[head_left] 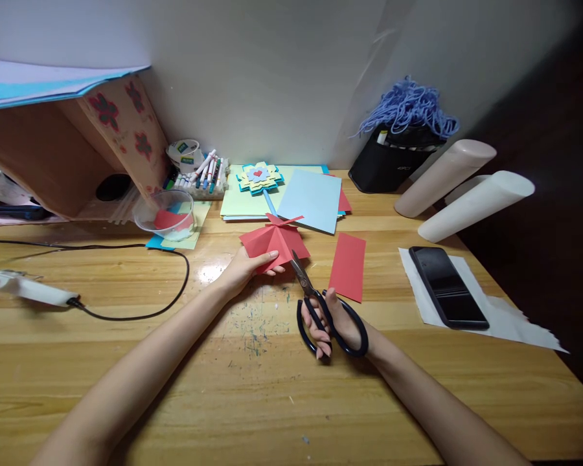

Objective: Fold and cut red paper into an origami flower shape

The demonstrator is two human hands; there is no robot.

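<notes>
The left hand (245,266) pinches a folded red paper (273,243) at its lower left edge, holding it just above the wooden counter (252,401). The right hand (337,327) grips black-handled scissors (320,304), fingers through the loops, with the blades touching the paper's right edge. A red strip (348,266) lies just beside them. A dark phone (447,286) rests on white paper (508,317). Writing on the tape roll (185,153) and markers (205,172) is too small to read.

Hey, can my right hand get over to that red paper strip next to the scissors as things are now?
Probably yes: the red strip lies flat just beyond the right hand, bare table between. But that hand holds the scissors.
</notes>
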